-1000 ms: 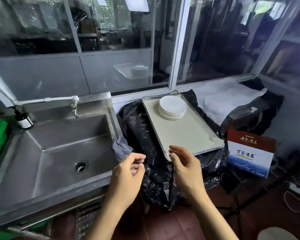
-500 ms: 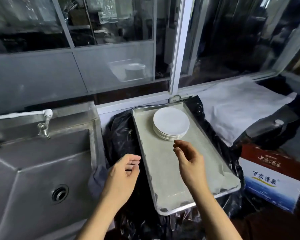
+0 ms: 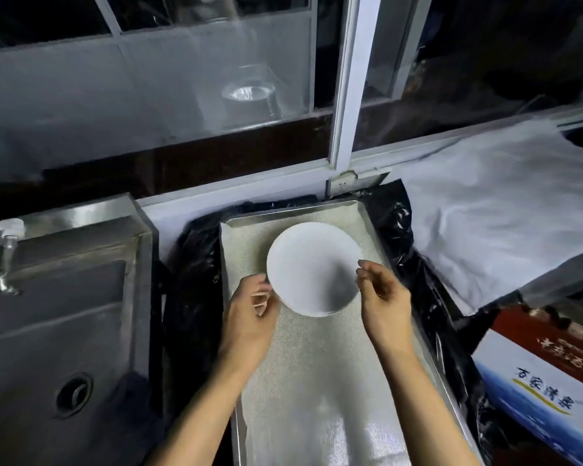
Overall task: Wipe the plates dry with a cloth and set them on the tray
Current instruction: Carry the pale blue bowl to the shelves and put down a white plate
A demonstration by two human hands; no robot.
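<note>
A stack of white plates [image 3: 312,267] sits at the far end of the metal tray [image 3: 317,381], which has a textured liner. My left hand [image 3: 253,317] is at the stack's left rim with its fingers curled against the edge. My right hand [image 3: 382,297] is at the right rim, thumb and fingertips touching it. The stack rests on the tray, and the blur hides whether either hand grips a plate. A dark grey cloth [image 3: 132,391] hangs at the sink's right edge, away from both hands.
A steel sink [image 3: 58,317] with a drain and a tap [image 3: 5,264] lies to the left. Black plastic [image 3: 189,297] is under the tray. A white sheet [image 3: 498,213] and a printed box [image 3: 542,391] are at the right. Windows stand behind.
The view has moved in over the tray. Both hands have gone forward from the tray's near part to the two sides of the plate stack.
</note>
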